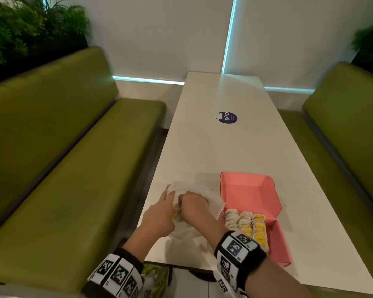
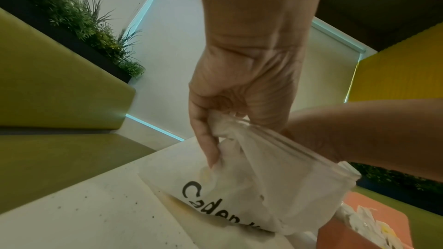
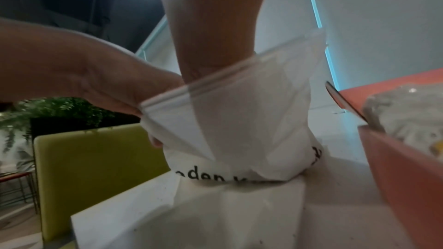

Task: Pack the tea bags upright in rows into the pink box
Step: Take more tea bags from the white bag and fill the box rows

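Head view: left hand (image 1: 159,214) pinches the zip bag's (image 1: 205,195) rim; right hand (image 1: 193,204) is buried inside it, grip unseen. Pink box (image 1: 249,191) sits at three o'clock, tea bags (image 1: 249,224) standing in rows.

The box (image 1: 249,191) is pink. The tea bags (image 1: 247,224) in it are white and yellow. The plastic bag (image 2: 251,192) is see-through white with black letters. The bench (image 1: 224,151) is white with a dark blue round sticker (image 1: 228,117). The seats (image 1: 73,164) are green.
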`<action>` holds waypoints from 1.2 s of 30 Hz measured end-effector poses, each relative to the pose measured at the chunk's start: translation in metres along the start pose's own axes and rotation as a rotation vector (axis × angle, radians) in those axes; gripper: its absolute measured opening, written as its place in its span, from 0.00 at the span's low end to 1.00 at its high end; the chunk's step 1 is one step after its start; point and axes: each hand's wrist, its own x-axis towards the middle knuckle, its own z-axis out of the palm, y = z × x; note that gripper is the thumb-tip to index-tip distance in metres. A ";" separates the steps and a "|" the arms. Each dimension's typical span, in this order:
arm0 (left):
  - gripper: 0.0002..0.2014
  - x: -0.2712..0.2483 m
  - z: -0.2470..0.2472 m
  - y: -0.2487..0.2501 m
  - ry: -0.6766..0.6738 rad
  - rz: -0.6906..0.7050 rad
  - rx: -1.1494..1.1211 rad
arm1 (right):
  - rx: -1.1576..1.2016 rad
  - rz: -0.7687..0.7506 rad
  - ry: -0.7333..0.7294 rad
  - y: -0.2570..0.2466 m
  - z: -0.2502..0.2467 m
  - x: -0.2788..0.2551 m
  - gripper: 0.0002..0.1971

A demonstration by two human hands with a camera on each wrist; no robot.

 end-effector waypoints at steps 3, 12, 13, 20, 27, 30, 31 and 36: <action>0.37 0.001 0.001 -0.001 0.000 0.002 0.008 | 0.087 -0.047 0.115 0.004 0.001 -0.016 0.10; 0.38 -0.001 0.005 -0.002 0.026 -0.007 -0.017 | 0.224 0.000 0.136 0.011 -0.012 -0.028 0.11; 0.38 -0.002 0.005 -0.001 0.029 -0.007 -0.033 | 0.263 -0.007 0.154 0.013 -0.015 -0.030 0.10; 0.31 -0.010 0.014 0.008 -0.014 0.016 -0.115 | 0.531 -0.064 0.199 0.045 -0.052 -0.060 0.09; 0.24 -0.018 0.018 0.014 0.037 0.067 -0.201 | 1.014 -0.019 0.236 0.083 -0.077 -0.094 0.11; 0.15 -0.021 0.015 0.017 0.121 0.105 -0.214 | 1.129 -0.018 0.237 0.095 -0.084 -0.102 0.14; 0.13 -0.021 0.014 0.017 0.156 0.117 -0.222 | 1.142 -0.013 0.242 0.099 -0.085 -0.104 0.14; 0.10 -0.023 0.007 0.027 0.426 0.273 -0.555 | 1.250 -0.050 0.240 0.112 -0.096 -0.113 0.13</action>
